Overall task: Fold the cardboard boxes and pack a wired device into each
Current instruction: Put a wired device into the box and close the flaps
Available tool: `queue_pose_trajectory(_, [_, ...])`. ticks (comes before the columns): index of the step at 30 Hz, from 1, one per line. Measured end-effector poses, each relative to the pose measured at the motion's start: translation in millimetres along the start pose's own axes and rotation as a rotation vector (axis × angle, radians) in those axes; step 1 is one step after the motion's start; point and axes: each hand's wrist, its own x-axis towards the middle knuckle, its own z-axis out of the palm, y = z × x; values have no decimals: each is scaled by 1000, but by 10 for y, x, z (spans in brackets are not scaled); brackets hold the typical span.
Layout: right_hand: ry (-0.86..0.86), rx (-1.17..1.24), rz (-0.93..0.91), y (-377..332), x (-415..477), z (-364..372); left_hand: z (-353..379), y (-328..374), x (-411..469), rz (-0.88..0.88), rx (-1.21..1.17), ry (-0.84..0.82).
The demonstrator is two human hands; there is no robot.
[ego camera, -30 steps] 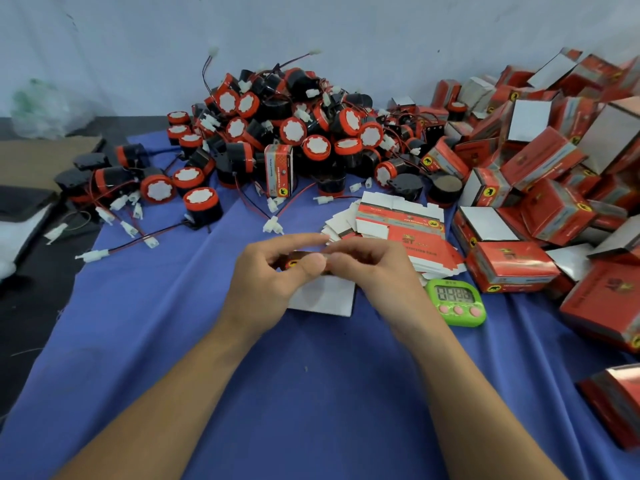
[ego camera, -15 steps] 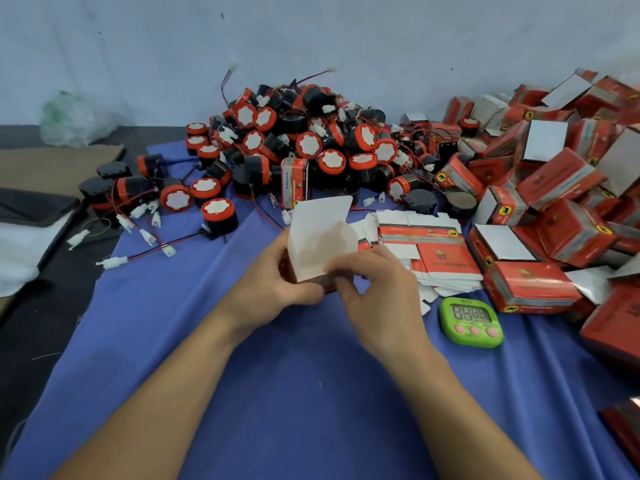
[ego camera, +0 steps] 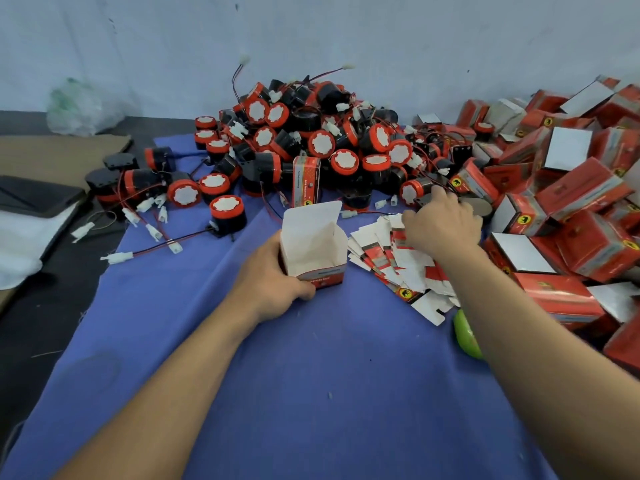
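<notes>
Left hand (ego camera: 270, 278) fingers grip the open, white-lined cardboard box (ego camera: 313, 237); right hand (ego camera: 443, 226) fingers unclear among round devices (ego camera: 323, 143).

Pale blue wall (ego camera: 381, 26) behind blue-clothed table (ego camera: 311, 393).

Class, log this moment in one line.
left hand: holds open box | right hand: over flat boxes, near device pile | box: empty

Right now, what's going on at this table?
A person is mid-packing. The left hand grips a folded box, upright on the blue cloth, top flap open, nothing visible inside. The right hand reaches over the flat boxes to the edge of the pile of wired devices; whether it grips one is unclear. Closed boxes lie heaped at right.
</notes>
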Motion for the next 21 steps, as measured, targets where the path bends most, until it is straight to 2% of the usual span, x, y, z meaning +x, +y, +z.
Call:
queue_pose_trajectory(3, [-57,-91,31,57,272,63,10,14,-11,14,6,0])
queue_pose_trajectory(9, [48,98,110,97,474,128,25,-10,-14,17,22,6])
queue_pose_trajectory(12, [164,235,22,130,418,91,21,13,-32,15,19,0])
queue_pose_trajectory(15, [367,532,-138,74,239,-105,25,36,-36,23,20,-6])
queue_pose_trajectory(17, [417,749,-181,5,63,-299,25,40,-33,28,20,-7])
queue_pose_trajectory(19, [300,1135,-106,-27,-136,-448,29,35,-35,33,24,-4])
queue_pose_trajectory(21, [-13,1590,65,19,-365,-487,31,31,-41,33,27,-1])
